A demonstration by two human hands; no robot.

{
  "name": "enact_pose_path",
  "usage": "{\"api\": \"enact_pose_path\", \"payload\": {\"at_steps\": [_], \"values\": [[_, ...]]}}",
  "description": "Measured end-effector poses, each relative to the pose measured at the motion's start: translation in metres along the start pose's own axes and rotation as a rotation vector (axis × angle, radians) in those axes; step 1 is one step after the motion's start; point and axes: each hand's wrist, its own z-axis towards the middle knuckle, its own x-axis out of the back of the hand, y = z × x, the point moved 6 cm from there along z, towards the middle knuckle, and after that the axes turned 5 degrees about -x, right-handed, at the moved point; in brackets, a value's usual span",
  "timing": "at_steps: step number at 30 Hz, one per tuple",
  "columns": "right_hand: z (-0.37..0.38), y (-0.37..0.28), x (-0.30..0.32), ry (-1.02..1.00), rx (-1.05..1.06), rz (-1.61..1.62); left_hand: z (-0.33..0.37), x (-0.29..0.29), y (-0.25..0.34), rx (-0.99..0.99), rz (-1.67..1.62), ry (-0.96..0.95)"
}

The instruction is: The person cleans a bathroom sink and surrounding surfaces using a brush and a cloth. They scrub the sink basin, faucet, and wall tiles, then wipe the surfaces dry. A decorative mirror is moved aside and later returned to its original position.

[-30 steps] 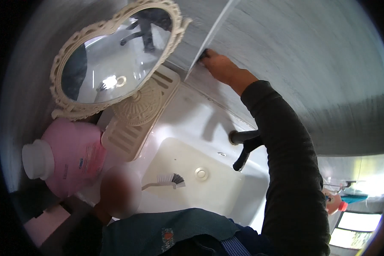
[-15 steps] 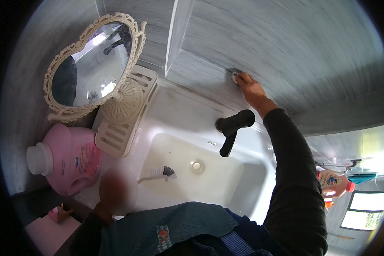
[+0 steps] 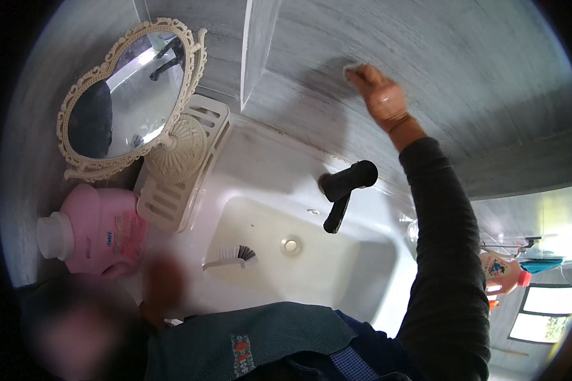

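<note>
My right hand (image 3: 382, 98) is closed around a small whitish pad or wad of cloth (image 3: 351, 69). It holds this at the grey wood-patterned wall (image 3: 311, 38), above and behind the black faucet (image 3: 347, 184). Mostly hidden is what lies inside the fingers. At the lower left, my left hand (image 3: 163, 282) rests near the sink's left front edge, beside a pink jug (image 3: 102, 222). A blur covers it, so its fingers cannot be made out. In the white sink (image 3: 311, 276) lies a white scrub brush (image 3: 238, 255) with dark and pale bristles, left of the drain plug (image 3: 290, 245).
An ornate cream-framed mirror (image 3: 133, 101) stands on a slotted cream tray (image 3: 162, 206) at the sink's left. A wall ledge edge (image 3: 251, 51) juts out behind. At the far right are an orange bottle (image 3: 501, 273) and a window (image 3: 543, 311).
My right hand has moved up the wall, away from the sink's back edge, with the whitish thing in it. The view has shifted slightly, and a blurred patch now covers the lower left corner.
</note>
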Motion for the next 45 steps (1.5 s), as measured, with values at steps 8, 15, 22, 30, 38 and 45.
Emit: {"api": "enact_pose_path", "payload": {"at_steps": [8,15,22,30,38,45], "values": [[-0.046,-0.014,-0.045,-0.130,-0.100,-0.033,-0.007,-0.008,-0.002,-0.043,0.139,0.016],[0.112,0.002,0.096,0.462,-0.038,-0.173,0.003,0.001,0.000,-0.054,-0.015,0.009],[0.065,-0.036,-0.026,0.109,0.078,-0.069,-0.003,-0.006,-0.002,-0.004,-0.073,-0.044],[-0.057,0.018,0.000,-0.081,-0.115,-0.170,-0.003,-0.007,0.002,0.052,-0.083,-0.107],[-0.113,0.093,0.124,0.653,-1.022,-0.139,-0.001,0.003,0.000,-0.054,-0.004,0.009],[-0.126,0.037,0.017,0.537,-1.116,0.170,0.003,0.004,0.006,0.008,-0.040,-0.023]]}}
